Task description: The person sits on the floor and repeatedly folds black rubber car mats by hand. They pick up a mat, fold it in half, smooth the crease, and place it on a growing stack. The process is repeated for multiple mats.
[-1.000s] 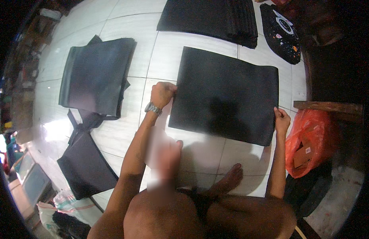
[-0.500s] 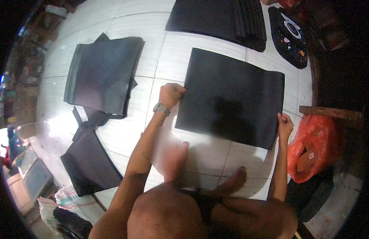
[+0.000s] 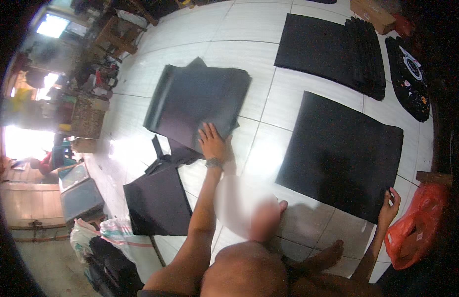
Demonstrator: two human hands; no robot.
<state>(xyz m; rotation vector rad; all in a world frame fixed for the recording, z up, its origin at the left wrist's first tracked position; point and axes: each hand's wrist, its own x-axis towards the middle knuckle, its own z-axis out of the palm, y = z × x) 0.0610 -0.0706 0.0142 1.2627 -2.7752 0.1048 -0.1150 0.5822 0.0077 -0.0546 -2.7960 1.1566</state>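
A: What is closest?
B: A bare knee (image 3: 244,272), and a white sack (image 3: 128,242) off to the left, with a dark piece (image 3: 157,205) on the floor (image 3: 239,29) just past it.
A: And the right hand (image 3: 389,205)?
B: It is at the right edge of a big black sheet (image 3: 343,153), near a red bag (image 3: 430,208). Its fingers touch that edge, but I can't tell if the grip is pinching.
A: Where is the sheet?
B: On the white tiles, in front of the person and to the right.
A: And the left hand (image 3: 211,142)?
B: It lies on the near edge of a dark stack (image 3: 199,96), left of the sheet. Its grip is apart, with the fingers spread (there's a watch (image 3: 214,162) on that wrist).
A: What is farther away?
B: A thick black pile (image 3: 318,47) past the sheet, a black thing with bright marks (image 3: 410,81) to its right, and a brown box (image 3: 372,16) behind the pile
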